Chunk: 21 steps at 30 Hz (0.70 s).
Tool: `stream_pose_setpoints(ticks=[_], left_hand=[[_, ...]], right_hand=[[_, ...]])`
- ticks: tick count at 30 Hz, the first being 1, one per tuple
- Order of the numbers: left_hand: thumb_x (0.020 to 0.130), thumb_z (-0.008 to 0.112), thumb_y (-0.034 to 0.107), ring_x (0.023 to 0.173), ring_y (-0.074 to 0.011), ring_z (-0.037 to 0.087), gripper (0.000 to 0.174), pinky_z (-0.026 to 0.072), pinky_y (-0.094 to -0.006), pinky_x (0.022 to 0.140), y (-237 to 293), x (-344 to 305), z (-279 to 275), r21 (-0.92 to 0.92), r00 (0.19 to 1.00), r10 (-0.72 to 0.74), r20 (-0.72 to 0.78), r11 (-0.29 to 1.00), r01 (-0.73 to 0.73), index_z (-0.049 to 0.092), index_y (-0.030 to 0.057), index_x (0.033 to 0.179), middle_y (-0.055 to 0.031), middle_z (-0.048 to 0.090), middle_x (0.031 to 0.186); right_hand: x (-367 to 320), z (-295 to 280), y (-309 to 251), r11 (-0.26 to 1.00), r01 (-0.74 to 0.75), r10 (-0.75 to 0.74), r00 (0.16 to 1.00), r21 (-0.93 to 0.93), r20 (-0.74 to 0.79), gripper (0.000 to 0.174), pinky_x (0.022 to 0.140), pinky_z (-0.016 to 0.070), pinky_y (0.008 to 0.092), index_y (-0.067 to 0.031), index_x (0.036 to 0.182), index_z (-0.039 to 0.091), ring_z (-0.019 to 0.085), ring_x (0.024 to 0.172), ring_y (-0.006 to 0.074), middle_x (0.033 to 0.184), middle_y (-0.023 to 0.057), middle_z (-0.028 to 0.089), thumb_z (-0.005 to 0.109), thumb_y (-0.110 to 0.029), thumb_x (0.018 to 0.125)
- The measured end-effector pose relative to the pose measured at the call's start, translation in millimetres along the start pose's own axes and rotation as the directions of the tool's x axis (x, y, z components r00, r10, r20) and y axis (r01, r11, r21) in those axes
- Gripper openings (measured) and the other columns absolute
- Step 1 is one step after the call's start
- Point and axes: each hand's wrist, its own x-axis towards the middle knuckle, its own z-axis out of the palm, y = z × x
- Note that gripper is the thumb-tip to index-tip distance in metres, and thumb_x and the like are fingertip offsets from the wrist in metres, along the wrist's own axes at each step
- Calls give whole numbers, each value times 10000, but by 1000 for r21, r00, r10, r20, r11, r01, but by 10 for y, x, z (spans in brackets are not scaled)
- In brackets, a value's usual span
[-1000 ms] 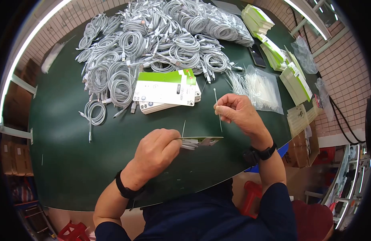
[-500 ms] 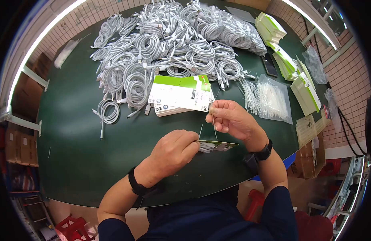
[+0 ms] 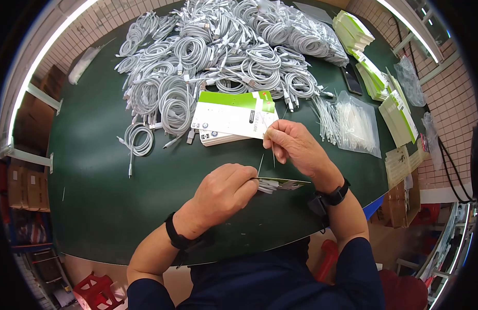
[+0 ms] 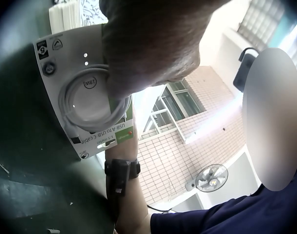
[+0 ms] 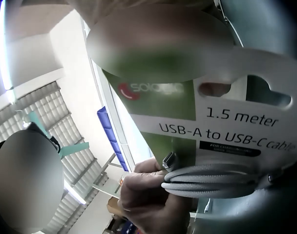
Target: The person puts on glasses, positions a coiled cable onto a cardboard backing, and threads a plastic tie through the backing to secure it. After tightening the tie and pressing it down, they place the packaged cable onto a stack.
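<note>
Lower now, the right hand (image 3: 296,147) pinches a cable tie (image 3: 273,155) just above the packaging card (image 3: 286,183). The left hand (image 3: 223,192) grips that card and its coiled cable (image 5: 212,184) over the table's (image 3: 104,206) near side. The clear bag (image 3: 357,124) holds spare ties.

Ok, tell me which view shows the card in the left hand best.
Left wrist view: most of the card faces the camera, cable coiled on it. Right wrist view shows part, print readable. Head view shows it edge-on in the left hand; the right hand pinches a cable tie.

Head view looks down on the table (image 3: 104,181); both wrist views look up, close beneath the card (image 4: 82,105).
</note>
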Motion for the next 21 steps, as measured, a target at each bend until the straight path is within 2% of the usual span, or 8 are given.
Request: stream_pose_setpoints(ticks=[1, 5, 8, 9, 13, 21], left_hand=[[700, 783, -30, 766, -255, 680, 223, 566, -364, 666, -5, 10, 0, 1, 1000, 3, -5, 1000, -3, 651, 21, 872, -96, 673, 943], [697, 787, -31, 766, -253, 684, 224, 569, -362, 668, -12, 16, -4, 0, 1000, 4, -11, 1000, -4, 653, 18, 869, -98, 681, 946], [695, 791, -34, 771, -253, 689, 231, 567, -359, 662, -12, 0, 13, -5, 1000, 5, -11, 1000, -5, 660, 18, 878, -97, 683, 945], [695, 791, -35, 773, -253, 690, 233, 568, -358, 662, -9, 3, 18, -10, 1000, 9, -14, 1000, -9, 662, 18, 882, -96, 683, 945], [685, 797, -49, 774, -259, 692, 272, 573, -357, 666, 33, 5, 33, -28, 999, 27, -25, 999, -28, 668, 22, 913, -95, 684, 948], [662, 807, -54, 763, -262, 685, 306, 569, -357, 659, 18, 11, 67, -37, 1000, 8, -11, 999, -9, 660, 22, 919, -90, 684, 935]], right_hand=[[-5, -11, 1, 999, 7, -7, 1000, -46, -4, 205, 553, 452, 194, -43, 983, 652, 548, 624, 36, 827, -12, 635, 636, -223, 1079], [-53, 27, -33, 1000, 18, -18, 999, -5, -51, 196, 655, 502, 205, -9, 1005, 701, 592, 707, 51, 830, -1, 667, 675, -200, 1040], [-79, 1, -34, 995, 83, -82, 997, -52, 13, 181, 660, 508, 206, -8, 1009, 701, 613, 737, 55, 859, 10, 687, 693, -188, 1026], [-82, 3, -26, 993, 109, -109, 994, -34, 14, 180, 662, 522, 211, -6, 1028, 696, 661, 765, 69, 889, 28, 704, 701, -186, 1019], [-106, -6, 35, 992, 59, -54, 997, 111, -46, 173, 655, 549, 206, 0, 1050, 683, 722, 779, 100, 905, 45, 715, 711, -166, 1009], [-146, 53, 203, 998, 42, -37, 993, 42, -108, 163, 663, 553, 199, -4, 1008, 696, 711, 753, 87, 860, 59, 737, 753, -153, 976]])
